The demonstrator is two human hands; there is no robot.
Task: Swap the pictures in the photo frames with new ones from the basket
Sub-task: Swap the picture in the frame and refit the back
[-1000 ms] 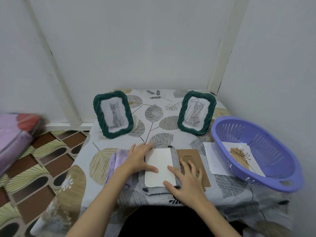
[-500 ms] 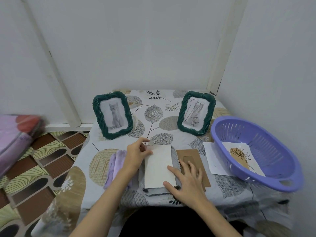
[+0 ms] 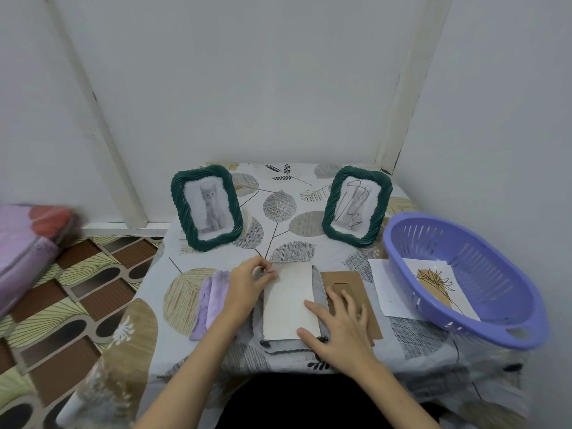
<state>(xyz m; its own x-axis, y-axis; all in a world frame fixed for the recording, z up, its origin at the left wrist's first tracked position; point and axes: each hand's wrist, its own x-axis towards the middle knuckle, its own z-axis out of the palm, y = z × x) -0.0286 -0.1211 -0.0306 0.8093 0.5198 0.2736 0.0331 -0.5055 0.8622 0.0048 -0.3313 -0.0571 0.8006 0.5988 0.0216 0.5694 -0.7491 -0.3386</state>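
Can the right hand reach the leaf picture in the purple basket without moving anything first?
Probably yes: the leaf picture lies uncovered in the open purple basket, and nothing stands between it and the right hand.

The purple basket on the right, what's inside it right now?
One white sheet with a brown and black plant drawing lies inside the purple slotted plastic basket. Whether more sheets lie beneath it cannot be seen.
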